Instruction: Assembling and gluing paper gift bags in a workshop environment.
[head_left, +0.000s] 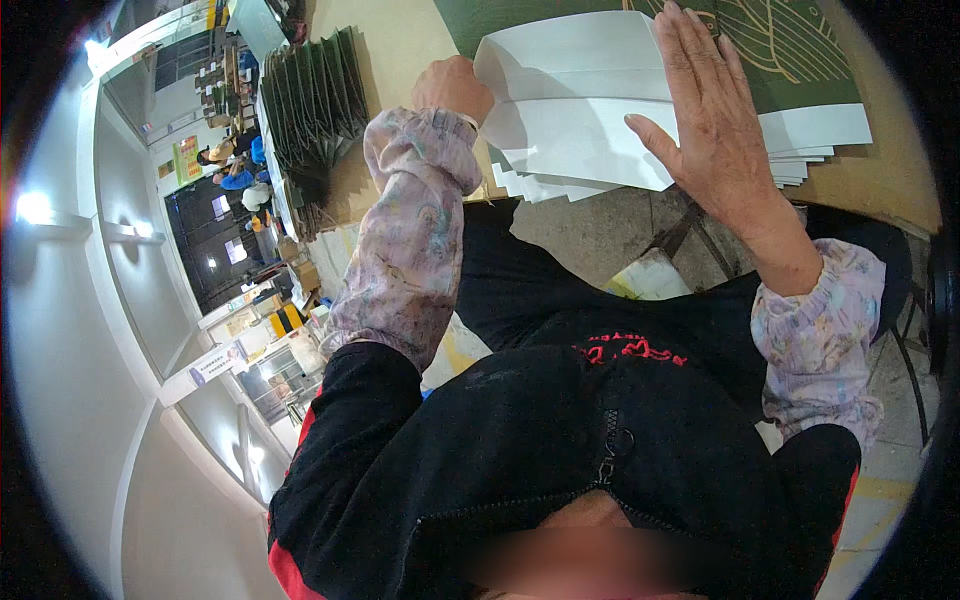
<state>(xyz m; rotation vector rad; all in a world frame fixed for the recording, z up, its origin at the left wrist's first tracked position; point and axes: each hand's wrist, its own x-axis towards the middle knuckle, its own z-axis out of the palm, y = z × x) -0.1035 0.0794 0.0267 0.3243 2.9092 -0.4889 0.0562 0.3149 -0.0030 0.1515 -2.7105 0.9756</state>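
Note:
My right hand (708, 125) lies flat with its fingers stretched out, over the right part of a white paper sheet (585, 125) that has a crease running across it. Its left edge meets my left hand (455, 88), which is closed with curled fingers; what they hold, if anything, is hidden. Under the creased sheet, more white sheet edges (550, 185) fan out toward me. A dark green printed sheet (800, 50) with gold lines shows behind and to the right of my right hand.
Left on the brown tabletop (400, 30) stands a row of dark green folded paper pieces (315, 105). My legs are below the table's near edge, with a white bag-like thing (650, 278) under it. Several people (240, 170) are far off at the left.

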